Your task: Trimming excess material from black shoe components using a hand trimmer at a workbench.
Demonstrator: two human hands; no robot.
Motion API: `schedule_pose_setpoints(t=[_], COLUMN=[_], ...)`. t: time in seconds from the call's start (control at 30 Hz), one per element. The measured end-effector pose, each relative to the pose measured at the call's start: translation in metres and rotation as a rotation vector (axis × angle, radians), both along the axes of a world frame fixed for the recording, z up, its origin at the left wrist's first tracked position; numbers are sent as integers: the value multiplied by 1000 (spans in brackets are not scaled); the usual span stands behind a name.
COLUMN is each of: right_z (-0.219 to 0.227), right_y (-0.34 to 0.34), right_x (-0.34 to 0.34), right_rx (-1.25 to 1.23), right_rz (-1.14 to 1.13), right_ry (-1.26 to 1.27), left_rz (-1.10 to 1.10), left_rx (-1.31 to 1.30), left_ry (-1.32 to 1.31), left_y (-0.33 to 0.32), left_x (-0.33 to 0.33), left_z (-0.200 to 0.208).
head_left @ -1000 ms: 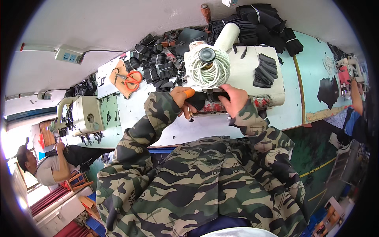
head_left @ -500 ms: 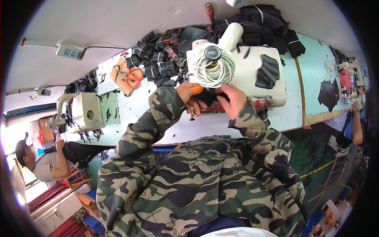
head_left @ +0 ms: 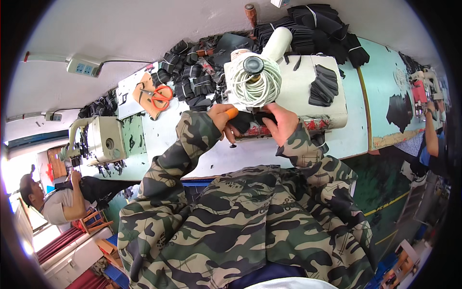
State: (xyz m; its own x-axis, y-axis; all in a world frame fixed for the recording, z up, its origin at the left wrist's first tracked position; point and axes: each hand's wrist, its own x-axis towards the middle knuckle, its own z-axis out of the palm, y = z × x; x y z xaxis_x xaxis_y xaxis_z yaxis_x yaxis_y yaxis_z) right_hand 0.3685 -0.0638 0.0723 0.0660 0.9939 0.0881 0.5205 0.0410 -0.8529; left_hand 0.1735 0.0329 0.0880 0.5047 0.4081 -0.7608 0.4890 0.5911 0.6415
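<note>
Scissors (head_left: 161, 96): orange-handled, on a tan board (head_left: 147, 98), well apart from both hands.
Left hand (head_left: 223, 120): piece could skew if this grip slackens; fingers curled, nearly closed on it, 1 wearing an orange cover (head_left: 232, 113).
Black piece (head_left: 242, 122): between the 2 hands, just below the white cord coil (head_left: 255, 87) in view.
Right hand (head_left: 285, 123): fingertips could catch if they stray into the machine (head_left: 308, 74); wrist angled inward, thumb partly parted from fingers; whether it grips, cannot tell.
</note>
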Motion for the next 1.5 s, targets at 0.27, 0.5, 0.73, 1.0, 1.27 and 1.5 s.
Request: schedule_pose_setpoints(t=[0.27, 0.5, 0.73, 1.0, 1.27, 1.5], right_z=[1, 0, -1, 3, 9, 4], right_y=[0, -6, -4, -3, -8, -10], right_x=[2, 12, 7, 0, 13, 14], right_rx=[6, 4, 19, -15, -72, -91], right_rz=[47, 29, 33, 35, 12, -45], right_ry=[-59, 86, -16, 70, 135, 171], left_rz=[23, 135, 109, 102, 135, 270], left_rx=[-85, 225, 175, -110, 86, -81], left_ry=[-30, -3, 35, -70, -61, -168], left_y=[-9, -14, -7, -11, -24, -8], left_x=[22, 8, 4, 13, 31, -4], left_z=[7, -7, -1, -4, -6, -7])
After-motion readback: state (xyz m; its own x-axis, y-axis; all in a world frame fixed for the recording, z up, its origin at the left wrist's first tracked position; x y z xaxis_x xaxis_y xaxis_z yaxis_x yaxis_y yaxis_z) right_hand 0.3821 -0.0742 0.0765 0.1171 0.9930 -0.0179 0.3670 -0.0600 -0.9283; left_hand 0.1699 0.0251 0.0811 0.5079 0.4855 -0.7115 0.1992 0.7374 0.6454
